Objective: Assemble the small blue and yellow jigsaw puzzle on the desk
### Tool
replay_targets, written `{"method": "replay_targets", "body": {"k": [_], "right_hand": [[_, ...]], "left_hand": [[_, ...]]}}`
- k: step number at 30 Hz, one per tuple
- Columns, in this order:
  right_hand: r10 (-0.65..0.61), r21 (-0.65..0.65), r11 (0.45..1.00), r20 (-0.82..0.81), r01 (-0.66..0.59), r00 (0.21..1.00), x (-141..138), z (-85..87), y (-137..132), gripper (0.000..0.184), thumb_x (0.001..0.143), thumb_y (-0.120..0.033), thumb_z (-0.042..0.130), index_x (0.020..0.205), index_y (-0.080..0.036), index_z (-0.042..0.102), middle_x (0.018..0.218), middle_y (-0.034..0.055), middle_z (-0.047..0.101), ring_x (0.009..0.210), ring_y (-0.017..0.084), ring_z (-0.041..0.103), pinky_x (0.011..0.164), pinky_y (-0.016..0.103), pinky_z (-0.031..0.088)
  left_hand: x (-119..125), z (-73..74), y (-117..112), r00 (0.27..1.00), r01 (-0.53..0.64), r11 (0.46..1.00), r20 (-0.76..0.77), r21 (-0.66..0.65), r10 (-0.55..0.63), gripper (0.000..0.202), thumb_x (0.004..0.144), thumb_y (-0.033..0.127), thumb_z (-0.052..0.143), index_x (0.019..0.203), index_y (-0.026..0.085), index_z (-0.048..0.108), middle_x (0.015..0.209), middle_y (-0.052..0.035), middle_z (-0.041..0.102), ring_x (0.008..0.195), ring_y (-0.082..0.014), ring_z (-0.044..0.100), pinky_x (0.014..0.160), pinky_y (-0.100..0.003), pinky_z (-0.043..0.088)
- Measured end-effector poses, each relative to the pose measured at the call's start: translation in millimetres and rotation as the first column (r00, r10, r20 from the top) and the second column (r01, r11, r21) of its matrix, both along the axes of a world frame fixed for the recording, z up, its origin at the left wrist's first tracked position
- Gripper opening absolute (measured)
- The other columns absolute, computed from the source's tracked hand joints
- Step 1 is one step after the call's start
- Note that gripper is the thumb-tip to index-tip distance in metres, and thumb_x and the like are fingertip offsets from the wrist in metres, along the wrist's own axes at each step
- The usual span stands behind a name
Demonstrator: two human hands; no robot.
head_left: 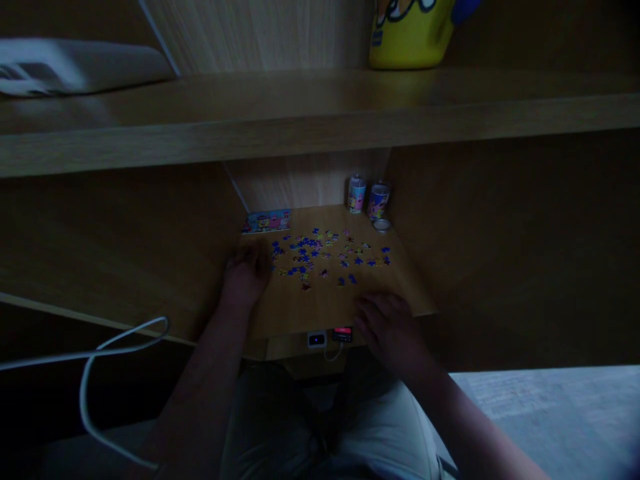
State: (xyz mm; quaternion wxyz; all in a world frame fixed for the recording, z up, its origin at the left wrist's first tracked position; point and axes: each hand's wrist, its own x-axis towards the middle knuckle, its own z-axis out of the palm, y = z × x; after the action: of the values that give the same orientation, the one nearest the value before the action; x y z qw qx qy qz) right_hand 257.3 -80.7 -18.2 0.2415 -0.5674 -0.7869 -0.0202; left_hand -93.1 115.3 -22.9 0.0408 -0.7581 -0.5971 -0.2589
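Head view: loose puzzle pieces (303,252) lie scattered mid-table (295,313). Left hand (247,272) just beside their left edge, fingers curled, too dim to tell if gripping anything. Right hand (384,320) near the front right, fingers loosely spread, nothing visible in them. Risks, my read: careless sweep toward the front edge could drop pieces near the phone (343,335); poor light invites mixing up blue ones; overreaching might topple the cans (357,195)

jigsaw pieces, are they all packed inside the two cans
No, many jigsaw pieces lie scattered on the wooden desktop, in front of the cans.
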Motion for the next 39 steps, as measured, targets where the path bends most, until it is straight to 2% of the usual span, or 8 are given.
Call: {"method": "replay_targets", "body": {"k": [7, 11, 17, 20, 23, 29, 33, 39], "right_hand": [[-0.030, -0.097, 0.995, 0.088, 0.039, 0.996, -6.2, 14.5, 15.4, 0.040, 0.114, -0.041, 0.054, 0.145, -0.023, 0.071, 0.147, 0.0136, 0.072, 0.130, 0.033, 0.064, 0.116, 0.052, 0.045], [-0.042, -0.135, 0.989, 0.130, 0.060, 0.991, -8.4, 21.1, 28.7, 0.046, 0.114, -0.047, 0.050, 0.148, -0.021, 0.070, 0.152, 0.0150, 0.069, 0.135, 0.034, 0.061, 0.113, 0.052, 0.045], [-0.064, -0.171, 0.981, 0.172, 0.094, 0.983, -11.2, 31.3, 38.7, 0.048, 0.115, -0.047, 0.047, 0.147, -0.019, 0.069, 0.151, 0.0167, 0.069, 0.136, 0.036, 0.059, 0.111, 0.052, 0.046], [-0.068, -0.167, 0.981, 0.170, 0.096, 0.983, -11.0, 32.6, 42.3, 0.045, 0.114, -0.044, 0.048, 0.141, -0.017, 0.072, 0.146, 0.0178, 0.071, 0.133, 0.035, 0.061, 0.111, 0.051, 0.048], [-0.041, -0.174, 0.983, 0.140, 0.065, 0.989, -11.3, 33.4, 49.9, 0.042, 0.113, -0.040, 0.049, 0.138, -0.017, 0.073, 0.141, 0.0180, 0.073, 0.126, 0.031, 0.067, 0.110, 0.046, 0.052], [-0.050, -0.263, 0.961, 0.134, 0.085, 0.990, -18.7, 35.6, 74.2, 0.034, 0.111, -0.043, 0.053, 0.123, -0.023, 0.078, 0.124, 0.0139, 0.081, 0.101, 0.027, 0.077, 0.088, 0.038, 0.060], [-0.062, -0.285, 0.955, 0.087, 0.085, 0.994, -18.6, 31.1, 81.9, 0.033, 0.110, -0.046, 0.056, 0.121, -0.025, 0.079, 0.118, 0.0094, 0.084, 0.101, 0.024, 0.079, 0.088, 0.034, 0.059], [-0.024, -0.259, 0.965, 0.030, 0.031, 0.999, -11.4, 20.7, 74.6, 0.035, 0.112, -0.046, 0.055, 0.125, -0.029, 0.082, 0.119, 0.0053, 0.086, 0.098, 0.022, 0.080, 0.089, 0.033, 0.059]], "left_hand": [[1.2, 1.1, 0.7, 0.996, -0.084, 0.995, -0.002, -0.047, 0.084, 0.047, 0.100, 0.031, 0.050, 0.135, 0.007, 0.070, 0.134, -0.0266, 0.075, 0.128, -0.0412, 0.070, 0.120, -0.058, 0.050], [4.6, 4.3, -1.6, 0.993, -0.113, 0.991, 0.012, -0.070, 0.114, 0.050, 0.098, 0.031, 0.052, 0.138, 0.003, 0.067, 0.138, -0.0287, 0.072, 0.133, -0.0413, 0.066, 0.122, -0.056, 0.048], [12.1, 7.1, -4.7, 0.990, -0.138, 0.986, -0.049, -0.091, 0.134, 0.041, 0.103, 0.030, 0.045, 0.125, 0.009, 0.073, 0.130, -0.0266, 0.074, 0.132, -0.0402, 0.066, 0.123, -0.057, 0.045], [13.3, 6.7, -5.2, 0.991, -0.127, 0.987, -0.061, -0.094, 0.122, 0.040, 0.104, 0.027, 0.043, 0.125, 0.011, 0.074, 0.134, -0.0238, 0.074, 0.137, -0.0401, 0.063, 0.125, -0.057, 0.043], [11.2, 7.5, -6.3, 0.995, -0.096, 0.993, 0.027, -0.073, 0.098, 0.038, 0.102, 0.023, 0.046, 0.126, 0.011, 0.073, 0.137, -0.0222, 0.074, 0.138, -0.0389, 0.062, 0.126, -0.056, 0.043], [4.6, 10.7, -10.3, 0.977, -0.080, 0.997, 0.198, -0.014, 0.081, 0.035, 0.102, 0.021, 0.046, 0.120, 0.010, 0.074, 0.122, -0.0228, 0.077, 0.122, -0.0366, 0.069, 0.117, -0.055, 0.052], [3.9, 14.0, -15.3, 0.966, -0.070, 0.997, 0.249, 0.016, 0.063, 0.032, 0.101, 0.020, 0.047, 0.116, 0.016, 0.075, 0.119, -0.0182, 0.077, 0.120, -0.0337, 0.071, 0.114, -0.052, 0.056], [5.0, 22.2, -26.6, 0.950, -0.079, 0.995, 0.306, 0.058, 0.057, 0.029, 0.103, 0.025, 0.050, 0.114, 0.016, 0.076, 0.118, -0.0171, 0.078, 0.115, -0.0324, 0.073, 0.109, -0.051, 0.059]]}}
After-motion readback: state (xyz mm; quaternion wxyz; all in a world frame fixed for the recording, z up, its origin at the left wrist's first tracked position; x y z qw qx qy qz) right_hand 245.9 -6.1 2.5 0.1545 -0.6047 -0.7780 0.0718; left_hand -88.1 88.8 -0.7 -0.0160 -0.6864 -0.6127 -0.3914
